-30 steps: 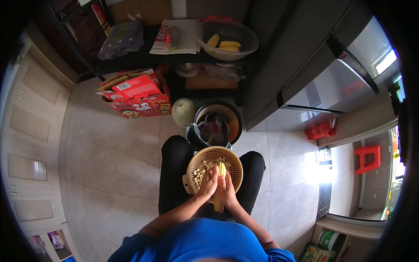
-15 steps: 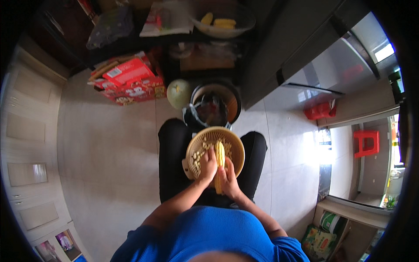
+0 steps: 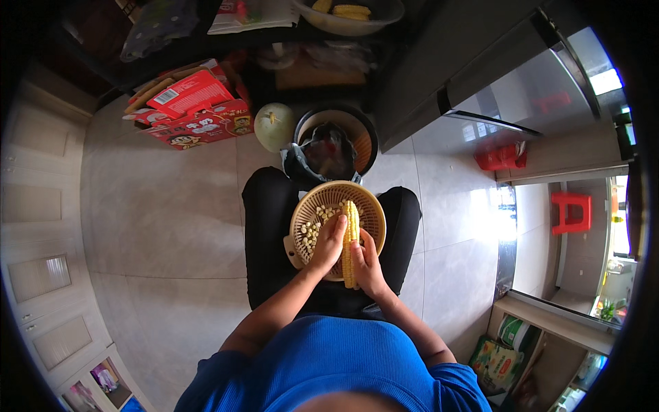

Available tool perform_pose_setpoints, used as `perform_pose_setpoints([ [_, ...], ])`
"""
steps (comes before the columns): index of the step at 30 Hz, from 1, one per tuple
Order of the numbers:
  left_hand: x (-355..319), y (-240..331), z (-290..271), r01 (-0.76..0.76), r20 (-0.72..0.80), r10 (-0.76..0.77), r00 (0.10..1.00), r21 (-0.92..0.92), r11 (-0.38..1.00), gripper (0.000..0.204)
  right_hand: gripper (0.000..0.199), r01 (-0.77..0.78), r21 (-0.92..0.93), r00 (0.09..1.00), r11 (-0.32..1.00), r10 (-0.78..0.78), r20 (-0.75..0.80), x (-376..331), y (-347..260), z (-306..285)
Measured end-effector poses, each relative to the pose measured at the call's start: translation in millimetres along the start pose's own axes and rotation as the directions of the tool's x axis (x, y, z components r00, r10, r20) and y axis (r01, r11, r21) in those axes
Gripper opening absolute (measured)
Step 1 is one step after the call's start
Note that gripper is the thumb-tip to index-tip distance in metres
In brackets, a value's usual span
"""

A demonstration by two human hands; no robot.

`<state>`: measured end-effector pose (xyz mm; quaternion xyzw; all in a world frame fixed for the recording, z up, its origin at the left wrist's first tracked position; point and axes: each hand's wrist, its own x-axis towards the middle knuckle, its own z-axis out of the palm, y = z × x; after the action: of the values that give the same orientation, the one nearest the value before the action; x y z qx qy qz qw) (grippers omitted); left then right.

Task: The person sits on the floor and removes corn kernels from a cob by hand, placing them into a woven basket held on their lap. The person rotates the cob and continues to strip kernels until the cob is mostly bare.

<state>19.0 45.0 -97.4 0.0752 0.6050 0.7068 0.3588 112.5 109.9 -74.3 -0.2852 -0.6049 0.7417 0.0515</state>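
A yellow ear of corn (image 3: 351, 226) is held between my two hands, over a tan plastic colander (image 3: 374, 214) on my lap. My left hand (image 3: 329, 246) is closed against the cob's left side, its thumb near the upper part. Around the lower right side, my right hand (image 3: 367, 262) grips the cob. Part of the cob looks stripped of kernels lower down. Loose kernels (image 3: 308, 233) lie in the colander, mostly to the left of the cob. Some of the colander's inside is hidden by my hands.
Beyond the colander stands a bin (image 3: 371, 147) with a dark bag in it. A pale green round melon or gourd (image 3: 273, 127) and a red carton (image 3: 199, 113) sit to its left. Farther back, a bowl (image 3: 329, 26) holds corn cobs. A dark refrigerator-like cabinet (image 3: 473, 62) rises at right.
The view has shifted, so the surroundings sit higher in the picture. Both hands still hold the corn, with the cob now slightly more upright.
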Motion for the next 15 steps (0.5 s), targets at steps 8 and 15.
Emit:
perform_pose_setpoints([
  [8,-2,1,12,0.006,-0.189,0.043,0.981,0.251,0.968,0.039,0.037,0.083,0.044,0.994,0.996,-0.080,-0.071,-4,-9,14],
  [15,-3,-6,12,-0.019,-0.238,0.082,0.968,0.256,0.966,0.032,0.038,0.132,0.014,0.991,0.991,-0.131,-0.037,-4,-4,13],
])
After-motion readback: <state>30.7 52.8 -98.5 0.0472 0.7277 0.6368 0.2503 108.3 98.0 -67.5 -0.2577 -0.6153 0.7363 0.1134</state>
